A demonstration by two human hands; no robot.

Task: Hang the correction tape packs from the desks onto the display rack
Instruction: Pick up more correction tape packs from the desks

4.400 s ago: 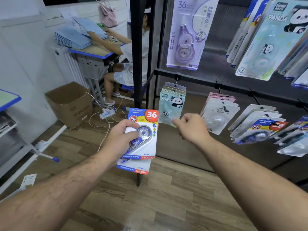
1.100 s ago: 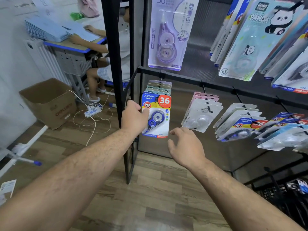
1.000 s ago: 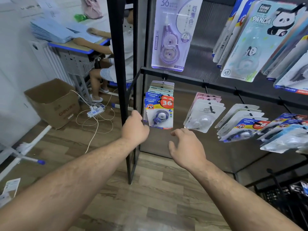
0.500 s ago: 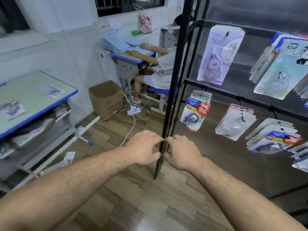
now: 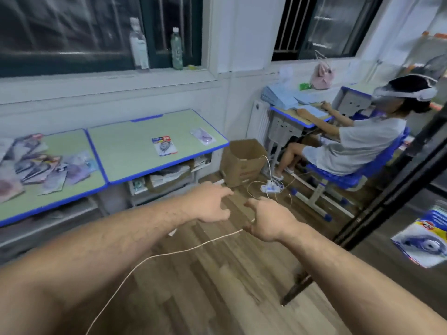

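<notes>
Left hand (image 5: 210,204), right hand (image 5: 268,218) empty, fingers loose. Pack (image 5: 164,145) at 11 o'clock on desk (image 5: 125,153): likely light, stiff card; pinch top edge.

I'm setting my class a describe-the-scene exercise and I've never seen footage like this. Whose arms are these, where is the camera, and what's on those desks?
There is no machine here. A person wears one wide-angle camera on the head, looking forward and down, so the two bare arms belong to the wearer. The left hand and right hand reach out above the wooden floor with loose fingers and hold nothing.

Ahead stand two green-topped desks. The right desk carries two correction tape packs lying apart: a blue-and-red pack and a pale purple pack. The left desk holds a loose pile of packs.

At the right edge is the black display rack with one hanging pack. A seated person works at a further desk.
</notes>
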